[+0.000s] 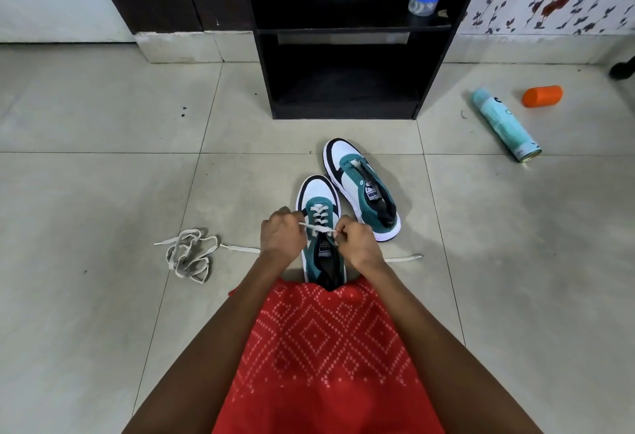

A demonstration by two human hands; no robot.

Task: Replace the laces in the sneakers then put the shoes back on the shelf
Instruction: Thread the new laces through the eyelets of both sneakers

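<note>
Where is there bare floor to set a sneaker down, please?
Bare tile lies left of the shelf unit, beyond the loose lace bundle, and between the unlaced sneaker and the spray can. It is crowded around the near sneaker, where the left hand and right hand pinch its lace, whose ends trail either side.

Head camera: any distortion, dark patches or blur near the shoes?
Head view: wide-angle bowing curves the floor grout lines near the edges; the black shelf unit is lost in darkness inside; the near sneaker, its lace, the left hand and right hand are sharp under soft, even light.
</note>
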